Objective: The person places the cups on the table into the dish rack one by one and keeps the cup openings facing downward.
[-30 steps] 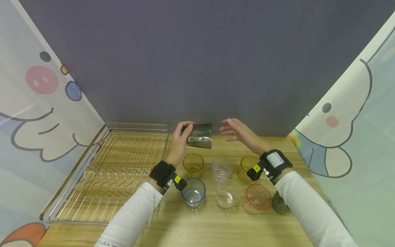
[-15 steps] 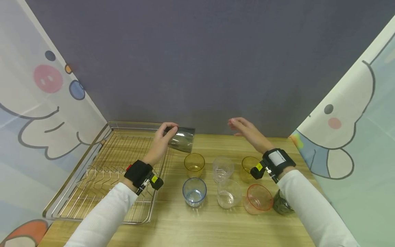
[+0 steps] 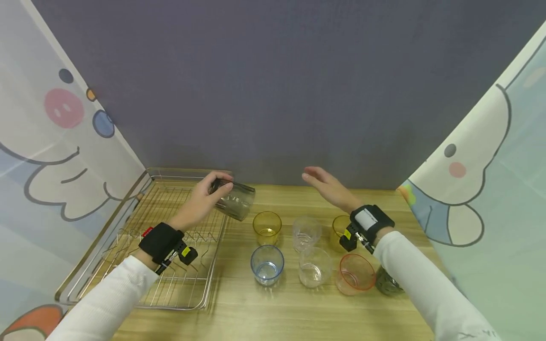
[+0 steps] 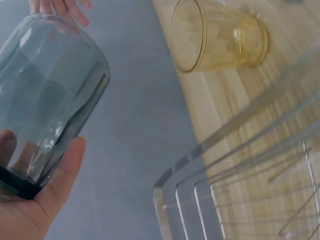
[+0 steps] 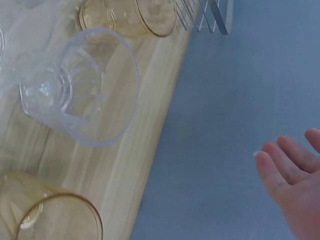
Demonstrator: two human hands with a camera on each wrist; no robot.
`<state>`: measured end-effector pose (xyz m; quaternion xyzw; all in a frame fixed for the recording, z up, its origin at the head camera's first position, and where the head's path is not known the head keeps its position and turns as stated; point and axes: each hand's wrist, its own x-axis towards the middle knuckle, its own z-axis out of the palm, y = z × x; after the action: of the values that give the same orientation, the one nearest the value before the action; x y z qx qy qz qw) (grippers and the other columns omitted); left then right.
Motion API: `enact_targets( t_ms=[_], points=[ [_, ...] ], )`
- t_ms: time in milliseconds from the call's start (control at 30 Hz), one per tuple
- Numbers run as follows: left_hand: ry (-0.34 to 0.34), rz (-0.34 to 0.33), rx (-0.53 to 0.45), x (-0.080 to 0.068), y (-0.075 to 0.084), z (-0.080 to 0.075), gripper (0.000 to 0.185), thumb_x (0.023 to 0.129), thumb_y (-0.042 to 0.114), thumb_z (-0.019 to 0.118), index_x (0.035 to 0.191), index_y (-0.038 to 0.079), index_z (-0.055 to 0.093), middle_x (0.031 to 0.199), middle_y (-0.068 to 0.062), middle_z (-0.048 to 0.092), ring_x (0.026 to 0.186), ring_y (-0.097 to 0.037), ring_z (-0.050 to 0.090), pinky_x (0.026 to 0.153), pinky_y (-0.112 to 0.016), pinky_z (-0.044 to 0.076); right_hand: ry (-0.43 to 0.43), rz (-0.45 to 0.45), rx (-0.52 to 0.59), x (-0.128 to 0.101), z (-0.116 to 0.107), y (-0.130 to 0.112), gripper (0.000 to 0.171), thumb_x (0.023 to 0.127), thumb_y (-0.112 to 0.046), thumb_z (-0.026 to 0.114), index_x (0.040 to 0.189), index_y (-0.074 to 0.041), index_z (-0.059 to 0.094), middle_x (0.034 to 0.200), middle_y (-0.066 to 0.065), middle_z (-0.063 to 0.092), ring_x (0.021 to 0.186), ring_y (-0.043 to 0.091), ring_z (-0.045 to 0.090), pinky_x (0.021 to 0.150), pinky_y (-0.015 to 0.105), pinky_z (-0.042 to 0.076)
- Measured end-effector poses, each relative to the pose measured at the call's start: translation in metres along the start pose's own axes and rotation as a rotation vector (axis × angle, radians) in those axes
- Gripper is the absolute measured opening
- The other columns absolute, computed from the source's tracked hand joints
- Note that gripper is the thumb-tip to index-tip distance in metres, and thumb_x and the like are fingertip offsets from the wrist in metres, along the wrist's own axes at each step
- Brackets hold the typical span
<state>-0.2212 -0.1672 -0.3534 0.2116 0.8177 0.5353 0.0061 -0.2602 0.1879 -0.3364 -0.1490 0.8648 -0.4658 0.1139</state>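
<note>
My left hand [image 3: 204, 196] grips a smoky grey glass [image 3: 233, 202] by its base, tilted on its side above the right edge of the wire drying rack [image 3: 128, 222]. The left wrist view shows the same grey glass [image 4: 47, 95] with my thumb [image 4: 62, 175] under its dark base. My right hand [image 3: 326, 187] hovers with fingers straight over the back of the wooden table [image 3: 298, 312], holding nothing; its fingertips [image 5: 287, 167] show in the right wrist view.
Several cups stand on the table: a yellow cup [image 3: 267, 226], a blue cup [image 3: 267, 264], two clear cups [image 3: 306, 232] [image 3: 314, 266], another yellow cup [image 3: 341, 227], an orange cup [image 3: 356, 273] and a dark glass [image 3: 387, 284]. A grey wall closes the back.
My left hand has carried the grey glass leftward from above the cups to over the rack's right edge. The right hand has stayed near the back of the table.
</note>
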Motion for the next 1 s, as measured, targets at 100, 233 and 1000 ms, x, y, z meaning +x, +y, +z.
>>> enact_targets(
  t_ms=[100,233,1000],
  points=[
    [0.009,-0.002,0.047,-0.003,0.001,-0.009,0.039,0.105,0.036,0.048,0.137,0.014,0.046,0.138,-0.007,0.048,0.109,-0.014,0.053,0.1,-0.039,0.045,0.04,-0.021,-0.001,0.0,0.006,-0.001,0.064,0.103,-0.048,0.044,0.153,-0.011,0.031,0.158,0.014,0.034,0.146,0.035,0.034,0.119,0.054,0.03],
    [0.027,-0.015,0.135,-0.006,0.005,-0.021,0.037,0.103,0.034,0.052,0.135,0.015,0.049,0.125,-0.007,0.054,0.102,-0.015,0.055,0.088,-0.035,0.047,0.073,-0.055,0.005,0.001,0.015,-0.005,0.062,0.103,-0.045,0.046,0.153,-0.011,0.032,0.156,0.015,0.038,0.144,0.034,0.037,0.117,0.054,0.033],
    [0.029,0.089,0.645,-0.056,0.014,-0.03,0.033,0.094,0.036,0.068,0.12,0.017,0.063,0.122,-0.008,0.063,0.113,-0.032,0.06,0.094,-0.052,0.049,-0.163,-0.119,0.103,-0.011,0.088,-0.031,0.062,0.102,-0.035,0.051,0.156,-0.015,0.028,0.161,0.011,0.031,0.147,0.031,0.033,0.12,0.05,0.03]
  ],
)
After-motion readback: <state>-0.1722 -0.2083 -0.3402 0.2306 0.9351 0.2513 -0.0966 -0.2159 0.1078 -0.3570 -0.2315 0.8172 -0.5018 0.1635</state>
